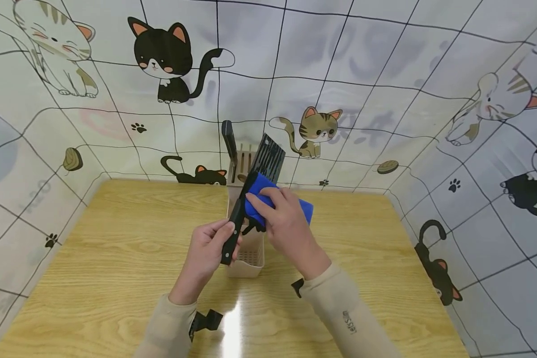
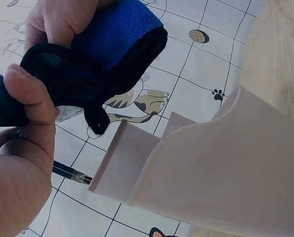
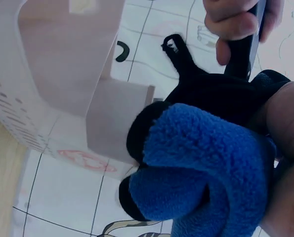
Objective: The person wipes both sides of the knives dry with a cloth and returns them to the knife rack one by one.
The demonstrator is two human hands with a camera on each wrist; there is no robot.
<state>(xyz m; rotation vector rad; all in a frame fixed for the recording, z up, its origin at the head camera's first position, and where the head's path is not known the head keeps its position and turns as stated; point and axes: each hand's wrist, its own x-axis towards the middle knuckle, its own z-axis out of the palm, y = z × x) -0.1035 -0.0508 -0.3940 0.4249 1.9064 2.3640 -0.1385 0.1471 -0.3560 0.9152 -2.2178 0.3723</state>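
Note:
My left hand grips the riveted black handle of a kitchen knife, which tilts up and to the right. Its broad dark blade shows a striped pattern. With my right hand I hold a blue cloth folded over the lower blade. In the right wrist view, the fuzzy cloth has a dark edging and a small dark loop. The left wrist view shows the cloth just above the left thumb. Both hands are over a pale pink plastic holder.
Slots at the back of the holder contain another black-handled utensil. A wood-grain table lies beneath. Cat-printed sheeting rises behind the table and on both sides.

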